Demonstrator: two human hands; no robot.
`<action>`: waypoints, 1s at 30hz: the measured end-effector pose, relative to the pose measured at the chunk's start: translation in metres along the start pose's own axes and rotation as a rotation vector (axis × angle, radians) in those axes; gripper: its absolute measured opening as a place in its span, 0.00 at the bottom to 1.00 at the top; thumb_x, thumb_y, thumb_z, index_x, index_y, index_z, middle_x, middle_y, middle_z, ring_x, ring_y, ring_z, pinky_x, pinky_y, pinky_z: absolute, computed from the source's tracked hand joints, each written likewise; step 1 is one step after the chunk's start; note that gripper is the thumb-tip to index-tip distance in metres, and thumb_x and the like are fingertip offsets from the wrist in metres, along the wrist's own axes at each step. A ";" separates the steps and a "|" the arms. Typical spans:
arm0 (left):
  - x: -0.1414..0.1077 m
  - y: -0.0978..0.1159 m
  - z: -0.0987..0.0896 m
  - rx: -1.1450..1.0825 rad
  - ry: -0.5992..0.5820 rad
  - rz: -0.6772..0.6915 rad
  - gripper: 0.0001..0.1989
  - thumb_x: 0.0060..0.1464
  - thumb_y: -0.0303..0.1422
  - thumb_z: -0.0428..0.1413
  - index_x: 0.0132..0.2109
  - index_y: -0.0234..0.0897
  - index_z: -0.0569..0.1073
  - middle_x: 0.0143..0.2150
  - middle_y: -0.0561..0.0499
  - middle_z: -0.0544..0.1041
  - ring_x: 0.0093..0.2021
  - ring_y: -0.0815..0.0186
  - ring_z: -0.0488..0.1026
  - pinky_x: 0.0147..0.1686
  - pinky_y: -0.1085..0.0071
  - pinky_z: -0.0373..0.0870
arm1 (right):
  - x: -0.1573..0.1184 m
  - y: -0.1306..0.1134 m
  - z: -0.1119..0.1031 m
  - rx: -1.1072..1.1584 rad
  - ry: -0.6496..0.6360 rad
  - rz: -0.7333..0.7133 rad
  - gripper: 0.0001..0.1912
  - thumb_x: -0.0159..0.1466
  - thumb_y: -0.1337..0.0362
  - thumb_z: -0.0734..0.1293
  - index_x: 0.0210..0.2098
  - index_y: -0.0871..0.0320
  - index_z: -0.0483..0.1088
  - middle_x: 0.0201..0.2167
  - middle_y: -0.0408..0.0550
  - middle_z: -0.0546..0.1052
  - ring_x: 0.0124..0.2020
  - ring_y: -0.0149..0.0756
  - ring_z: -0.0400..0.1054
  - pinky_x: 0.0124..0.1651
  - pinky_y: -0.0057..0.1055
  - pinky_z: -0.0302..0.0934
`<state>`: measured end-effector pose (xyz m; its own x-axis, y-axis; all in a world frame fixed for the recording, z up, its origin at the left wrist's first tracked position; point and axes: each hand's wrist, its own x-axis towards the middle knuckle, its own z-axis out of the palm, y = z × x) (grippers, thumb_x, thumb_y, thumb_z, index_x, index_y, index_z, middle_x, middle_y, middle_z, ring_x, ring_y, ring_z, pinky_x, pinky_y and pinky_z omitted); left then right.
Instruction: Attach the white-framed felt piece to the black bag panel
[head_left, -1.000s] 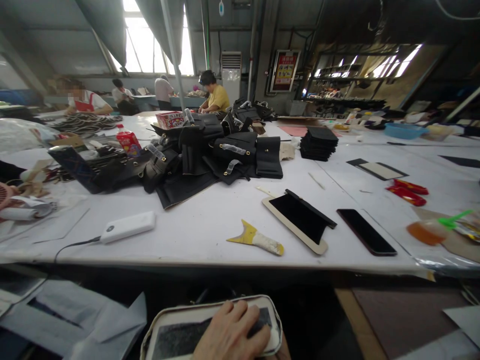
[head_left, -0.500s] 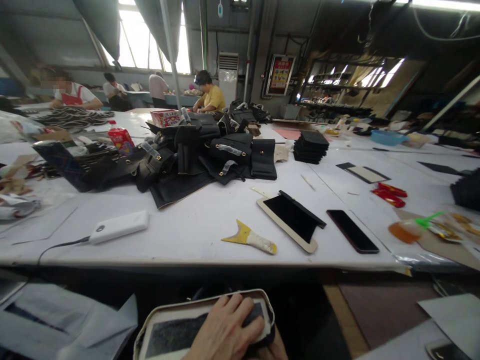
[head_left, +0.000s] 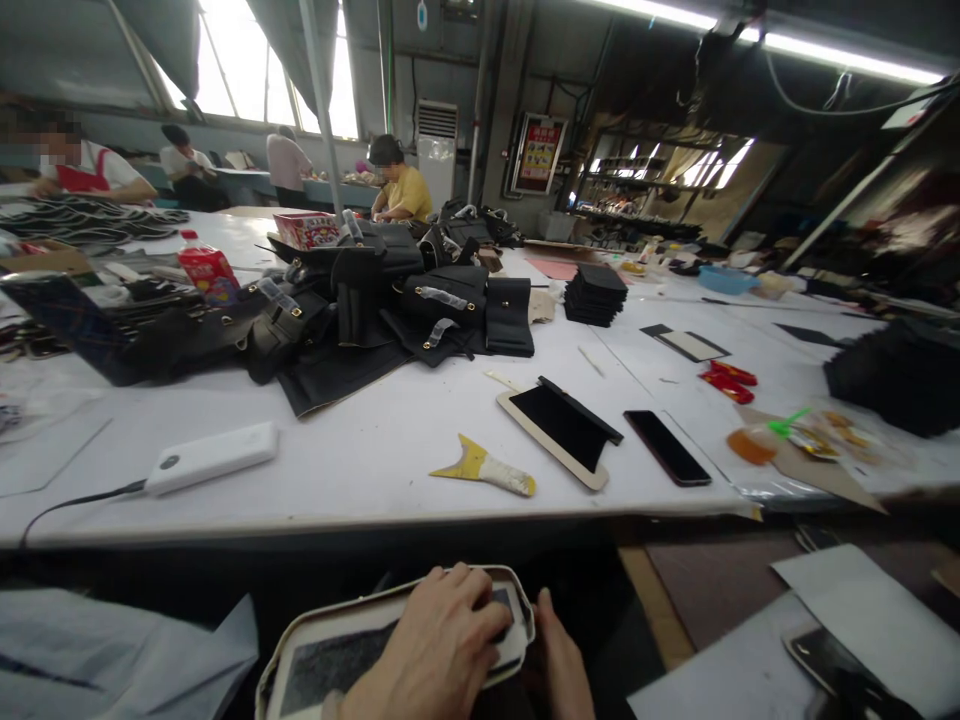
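A shallow cream-edged piece (head_left: 337, 660) with a dark grey panel inside lies low in the view, below the table edge. My left hand (head_left: 439, 640) reaches across it, its bent fingers pressed on the right part of its inner face. Beside the right end is my right hand (head_left: 559, 655), with its thumb side at the piece's rim; its other fingers are hidden. On the table above lie a yellow and white forked tool (head_left: 484, 468), a cream-edged black panel (head_left: 559, 430) and a dark phone (head_left: 667, 447).
A white power bank (head_left: 214, 460) with a cable lies at the left of the white table (head_left: 360, 490). Black leather bag parts (head_left: 450, 300) are heaped behind. Red-handled items (head_left: 729, 380) and an orange drink bag (head_left: 752, 447) lie right. Several people are beyond.
The view has turned a little to the right. My right hand shows more at the right end of the piece, its thumb raised. My left hand remains on the inner face.
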<state>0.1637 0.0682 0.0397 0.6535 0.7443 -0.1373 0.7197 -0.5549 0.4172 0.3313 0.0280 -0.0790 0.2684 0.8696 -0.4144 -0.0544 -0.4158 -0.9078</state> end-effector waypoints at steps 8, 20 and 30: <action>0.003 0.000 0.006 0.102 0.016 0.078 0.03 0.58 0.30 0.52 0.40 0.40 0.70 0.47 0.49 0.73 0.44 0.54 0.71 0.41 0.54 0.71 | -0.025 -0.012 -0.002 -0.098 0.013 -0.167 0.36 0.53 0.38 0.68 0.46 0.62 0.64 0.14 0.34 0.59 0.17 0.26 0.52 0.23 0.24 0.45; 0.008 -0.004 0.003 -0.013 0.039 0.311 0.03 0.60 0.34 0.55 0.40 0.41 0.68 0.45 0.57 0.74 0.44 0.65 0.69 0.42 0.67 0.61 | -0.025 -0.018 0.004 -0.077 -0.044 -0.148 0.32 0.52 0.51 0.69 0.51 0.65 0.69 0.16 0.41 0.67 0.18 0.30 0.58 0.23 0.25 0.53; 0.004 -0.011 -0.003 -0.048 0.053 0.382 0.05 0.57 0.28 0.57 0.39 0.42 0.68 0.46 0.58 0.73 0.45 0.66 0.68 0.46 0.68 0.59 | -0.035 -0.053 -0.002 -0.082 -0.159 -0.062 0.32 0.54 0.55 0.69 0.54 0.65 0.69 0.21 0.43 0.70 0.25 0.34 0.65 0.33 0.30 0.64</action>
<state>0.1579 0.0788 0.0373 0.8586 0.5059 0.0824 0.4140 -0.7792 0.4706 0.3266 0.0194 -0.0165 0.1135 0.9227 -0.3685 0.0374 -0.3746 -0.9264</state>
